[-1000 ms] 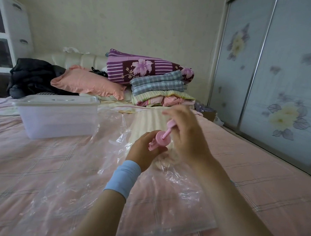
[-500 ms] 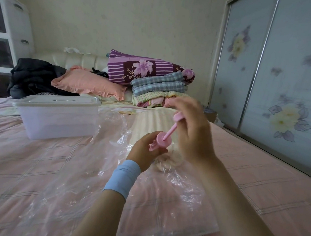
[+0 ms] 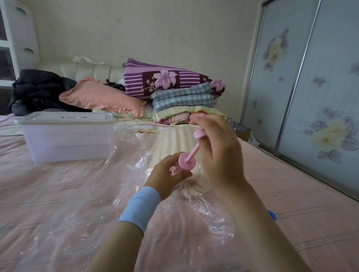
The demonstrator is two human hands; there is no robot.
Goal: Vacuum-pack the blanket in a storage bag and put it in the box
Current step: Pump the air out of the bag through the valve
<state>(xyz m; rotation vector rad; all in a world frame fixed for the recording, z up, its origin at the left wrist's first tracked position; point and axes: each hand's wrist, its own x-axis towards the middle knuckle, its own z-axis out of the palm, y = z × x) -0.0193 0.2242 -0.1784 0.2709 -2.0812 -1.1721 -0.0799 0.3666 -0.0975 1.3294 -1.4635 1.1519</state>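
Note:
A clear plastic storage bag [image 3: 91,220] lies across the pink bed. Inside its far end sits a folded pale yellow blanket [image 3: 170,141]. My left hand [image 3: 168,174] grips the barrel of a small pink hand pump [image 3: 186,161] standing on the bag. My right hand [image 3: 217,146] pinches the pump's plunger handle, and the rod is drawn well out of the barrel. A translucent lidded storage box [image 3: 66,138] stands on the bed to the left, beyond the bag.
At the headboard lie a pink pillow [image 3: 101,97], a purple flowered quilt [image 3: 169,81], a stack of folded cloths [image 3: 184,102] and a dark coat [image 3: 41,91]. A white drawer unit [image 3: 11,39] stands at left. Sliding wardrobe doors [image 3: 322,91] close the right side.
My right hand has risen, pulling the pink plunger farther out of the pump barrel. My left hand has stayed on the barrel.

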